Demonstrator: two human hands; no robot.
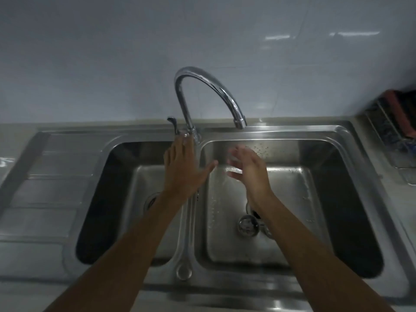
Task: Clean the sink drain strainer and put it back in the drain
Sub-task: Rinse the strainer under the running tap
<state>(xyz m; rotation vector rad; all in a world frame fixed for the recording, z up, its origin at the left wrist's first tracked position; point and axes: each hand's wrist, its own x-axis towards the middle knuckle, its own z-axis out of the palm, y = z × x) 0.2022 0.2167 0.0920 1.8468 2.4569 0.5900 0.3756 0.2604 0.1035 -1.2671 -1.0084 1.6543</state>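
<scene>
A round metal drain strainer (247,225) lies on the floor of the right basin (292,221), beside the drain opening (255,212) that my right forearm partly hides. My left hand (183,170) reaches out flat, fingers straight, fingertips at the base of the chrome faucet (202,86) next to its lever (173,123). My right hand (247,167) hovers open under the spout, fingers relaxed and blurred, holding nothing. Water drops spot the basin's back wall.
The left basin (112,199) has its own drain (152,200), partly behind my left forearm. A ribbed drainboard (45,188) lies to the left. A wire rack (396,143) with cloths stands on the counter at the right. White tiled wall behind.
</scene>
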